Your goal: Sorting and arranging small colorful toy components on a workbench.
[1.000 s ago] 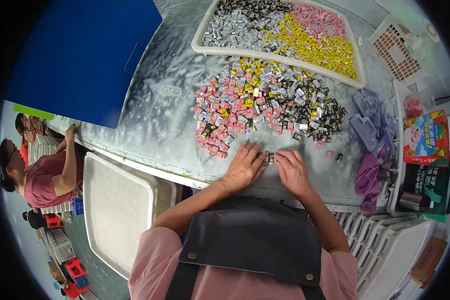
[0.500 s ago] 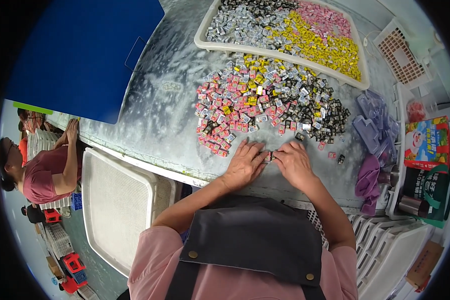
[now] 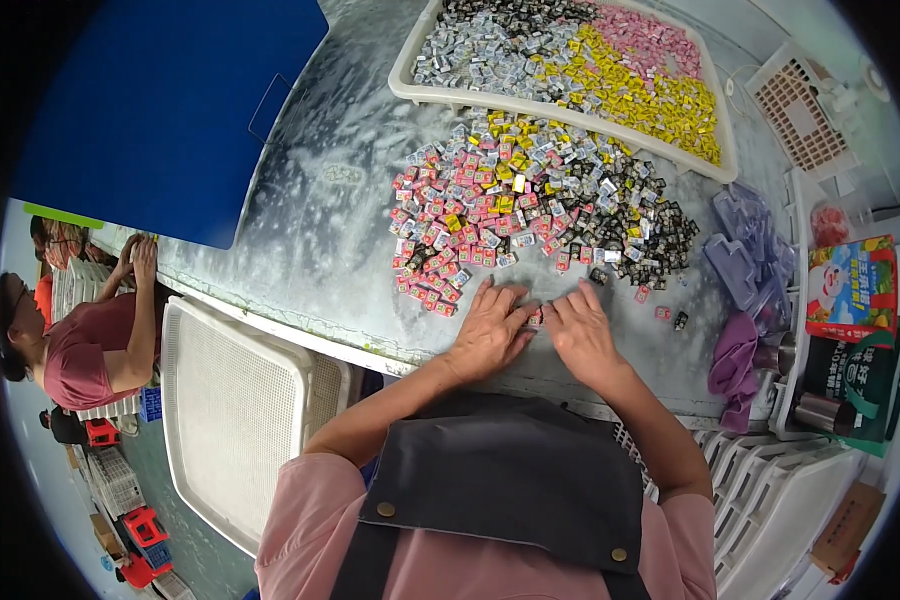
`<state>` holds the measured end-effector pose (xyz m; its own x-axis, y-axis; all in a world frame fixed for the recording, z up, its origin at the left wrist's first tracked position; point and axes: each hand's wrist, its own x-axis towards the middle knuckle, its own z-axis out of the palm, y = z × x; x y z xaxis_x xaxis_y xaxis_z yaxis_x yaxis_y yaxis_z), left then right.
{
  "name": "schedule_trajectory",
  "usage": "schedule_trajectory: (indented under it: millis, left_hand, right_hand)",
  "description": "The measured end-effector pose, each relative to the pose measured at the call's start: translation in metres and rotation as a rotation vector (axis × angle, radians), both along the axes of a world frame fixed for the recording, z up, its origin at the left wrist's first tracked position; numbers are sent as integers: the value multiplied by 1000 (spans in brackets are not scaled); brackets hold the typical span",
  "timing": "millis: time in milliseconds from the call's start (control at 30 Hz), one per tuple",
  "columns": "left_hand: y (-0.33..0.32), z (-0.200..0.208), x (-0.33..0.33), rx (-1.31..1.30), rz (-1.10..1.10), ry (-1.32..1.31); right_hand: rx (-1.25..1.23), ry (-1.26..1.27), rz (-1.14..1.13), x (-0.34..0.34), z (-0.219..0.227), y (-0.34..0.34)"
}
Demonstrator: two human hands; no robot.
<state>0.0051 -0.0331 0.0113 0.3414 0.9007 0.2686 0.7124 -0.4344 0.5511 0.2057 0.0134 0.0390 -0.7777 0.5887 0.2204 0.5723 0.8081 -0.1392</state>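
Observation:
Close to the near edge of the grey table, my left hand (image 3: 490,325) rests with thumb and index finger closed on a small pink block (image 3: 535,317). From the other side my right hand (image 3: 582,332) presses its fingertips to the same spot, its fingers bent and close together. Its fingers partly cover whatever else lies there. Just beyond both hands spreads a loose pile of small blocks (image 3: 470,225), pink, white, yellow and black. A few stray blocks, among them a black one (image 3: 681,321), lie right of my right hand.
A white tray (image 3: 560,110) of blocks sorted by colour stands behind the pile. Clear purple plastic pieces (image 3: 750,250) and a purple cloth (image 3: 735,365) lie at right. A blue board (image 3: 160,120) covers the far left. Another person (image 3: 100,340) works at left, beside white trays (image 3: 235,410).
My right hand has shifted slightly left, its fingers straightening a little over the spot between the hands. A dark block at its fingertips is now hidden. My left hand has hardly moved.

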Motion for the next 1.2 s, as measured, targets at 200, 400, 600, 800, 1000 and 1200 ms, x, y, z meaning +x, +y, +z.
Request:
schedule_trajectory:
  millis: [200,400,600,800,1000,1200]
  left_hand:
    - [1,-3,-1,-16,2,22]
    - [0,1,-2,-7,-2,53]
    - [-6,9,3,-32,-74,34]
    - [48,8,-8,182,97,-13]
    - [50,-4,-16,164,88,269]
    - [41,-6,-27,237,182,70]
  right_hand:
    - [3,-54,-52,-5,-8,-12]
    - [-61,211,-228,21,-11,16]
    - [83,65,-329,53,-19,64]
    - [-124,93,-477,57,-13,53]
    - [-297,147,-557,66,-2,48]
    - [-586,497,-555,39,3,36]
